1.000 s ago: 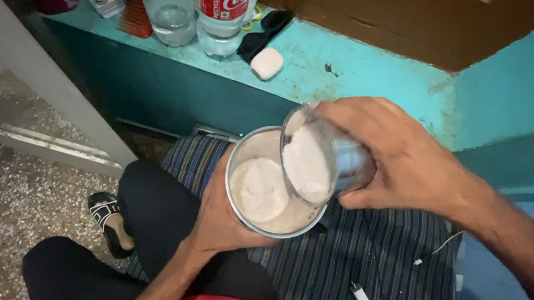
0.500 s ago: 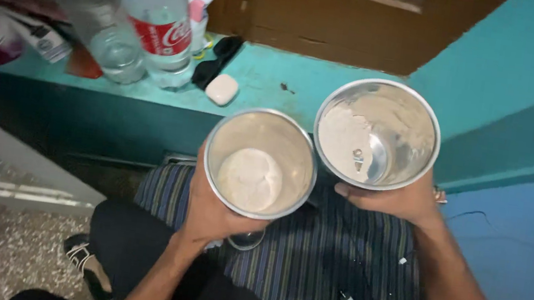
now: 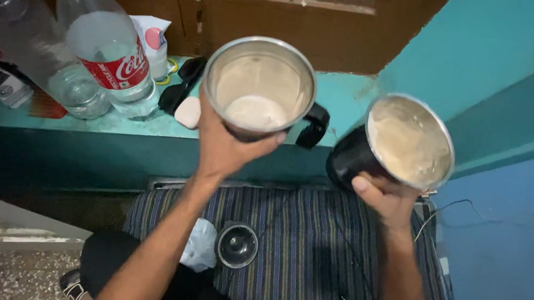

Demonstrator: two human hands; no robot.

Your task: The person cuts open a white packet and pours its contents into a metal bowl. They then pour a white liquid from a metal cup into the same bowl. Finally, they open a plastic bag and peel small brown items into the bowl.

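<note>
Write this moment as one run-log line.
left hand: holds steel jar with pale mix | right hand: holds second steel jar, smeared inside | both raised over striped cloth

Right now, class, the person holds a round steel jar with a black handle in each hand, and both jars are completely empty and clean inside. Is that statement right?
Not quite. The head view shows neither jar is empty: the left hand's round steel jar has a pale off-white mixture at its bottom, and the right hand's steel jar is coated inside with the same pale residue. The rest stands: one black-handled jar in each hand.
</note>
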